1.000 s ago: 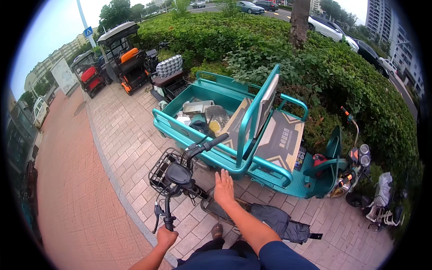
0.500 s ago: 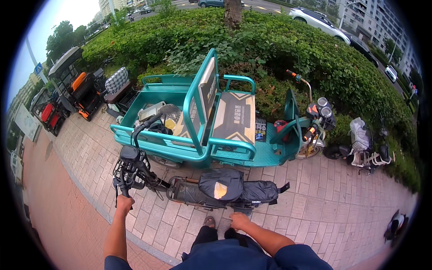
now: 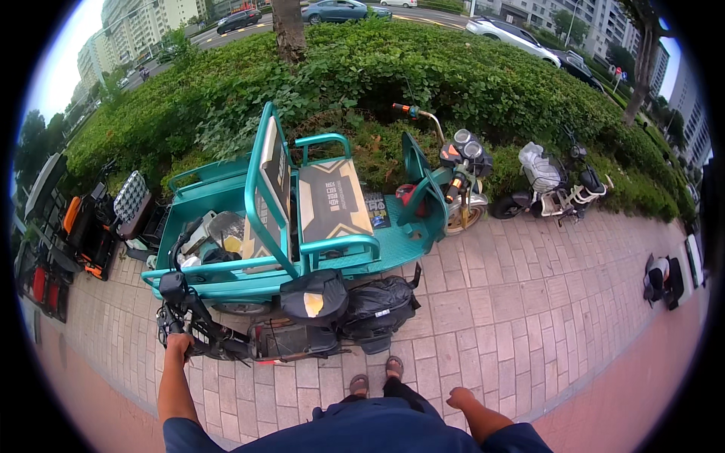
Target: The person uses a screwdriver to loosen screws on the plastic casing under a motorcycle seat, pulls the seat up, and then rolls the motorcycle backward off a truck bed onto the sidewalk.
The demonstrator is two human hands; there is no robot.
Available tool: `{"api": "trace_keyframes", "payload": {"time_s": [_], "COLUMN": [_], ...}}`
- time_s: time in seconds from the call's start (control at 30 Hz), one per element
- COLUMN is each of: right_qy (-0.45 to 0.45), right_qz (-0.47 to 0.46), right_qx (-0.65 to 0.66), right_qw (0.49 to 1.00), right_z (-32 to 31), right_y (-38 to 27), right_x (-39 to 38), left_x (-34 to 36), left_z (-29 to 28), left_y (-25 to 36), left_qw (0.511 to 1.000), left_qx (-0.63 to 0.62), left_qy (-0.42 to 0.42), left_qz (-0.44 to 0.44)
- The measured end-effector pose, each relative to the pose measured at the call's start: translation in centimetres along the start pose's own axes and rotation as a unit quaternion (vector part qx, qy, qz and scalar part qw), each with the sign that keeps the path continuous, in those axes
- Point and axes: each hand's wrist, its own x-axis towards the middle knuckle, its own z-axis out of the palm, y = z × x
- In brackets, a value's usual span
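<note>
Just below my feet's far side stands a black electric bike (image 3: 298, 340), its front to the left. The black-wrapped seat (image 3: 313, 294) has a torn patch showing yellow, and behind it lies a second black-covered seat (image 3: 379, 304). My left hand (image 3: 179, 343) is closed around the bike's near handlebar grip. Away from the bike, right of my feet, hangs my right hand (image 3: 462, 397); its fingers are curled and nothing shows in them. Close behind the bike is a teal cargo tricycle (image 3: 340, 251), with loose items in its bed.
A cream scooter (image 3: 559, 198) stands to the right, partly under a plastic bag. Parked vehicles, one with orange parts (image 3: 85, 234), line the left. A hedge (image 3: 483, 90) runs behind the tricycle. Brick paving (image 3: 521, 302) lies around my feet, and a dark object (image 3: 663, 281) lies far right.
My right hand has left the bike's rear side and swung out right. The bike's rear has turned toward the tricycle, with my left hand still on the grip. My view has shifted right.
</note>
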Motion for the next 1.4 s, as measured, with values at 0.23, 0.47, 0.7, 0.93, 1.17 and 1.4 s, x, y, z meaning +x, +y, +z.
{"api": "trace_keyframes", "payload": {"time_s": [0.23, 0.47, 0.7, 0.93, 1.17, 1.4], "right_qy": [-0.033, 0.081, 0.145, 0.130, 0.267, 0.263], "right_qz": [-0.060, -0.081, -0.090, -0.135, -0.375, -0.333], "right_qx": [0.038, 0.124, 0.190, 0.171, 0.318, 0.404], "right_qw": [0.997, 0.986, 0.967, 0.967, 0.829, 0.811], "right_z": [4.0, 0.9, -1.7, -6.5, -16.2, -19.9], "right_y": [-4.2, -9.1, -9.6, -11.2, -9.9, 9.0], "right_x": [-3.2, -0.8, -2.0, -3.3, -6.3, -9.2], "left_x": [1.0, -1.2, -8.9, -27.9, -48.5, -62.0], "left_z": [1.6, 2.2, 12.5, 28.1, 40.7, 57.4], "left_y": [0.5, -2.2, -12.2, -8.4, 8.3, 12.3], "left_qw": [0.992, 0.939, 0.884, 0.930, 0.761, 0.642], "left_qx": [-0.114, -0.342, -0.452, -0.068, 0.088, 0.109], "left_qy": [0.028, -0.034, -0.095, -0.291, -0.467, -0.608], "left_qz": [0.046, 0.006, -0.075, 0.215, 0.441, 0.454]}}
